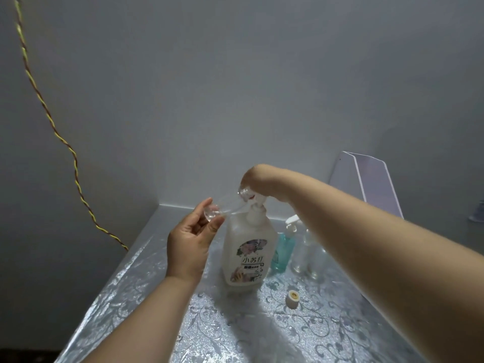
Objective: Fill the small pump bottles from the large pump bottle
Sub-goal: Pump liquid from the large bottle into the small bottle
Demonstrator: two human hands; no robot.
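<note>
The large white pump bottle point(246, 255) with a flower label stands upright on the silver patterned table point(125, 292). My left hand point(192, 239) pinches the base of a small clear bottle point(225, 208), held tilted with its mouth near the large bottle's pump head point(255, 204). My right hand point(258, 180) is bent down over the pump head, its fingers hidden behind the wrist. To the right stand a small blue pump bottle point(284, 248) with a white pump and, partly behind my right forearm, clear empty bottles point(307, 254).
A small white cap point(292, 298) lies on the table in front of the bottles. A white folded stand point(366, 179) leans at the back right. A twisted yellow-red cord point(52, 127) hangs down the left wall to the table's left edge.
</note>
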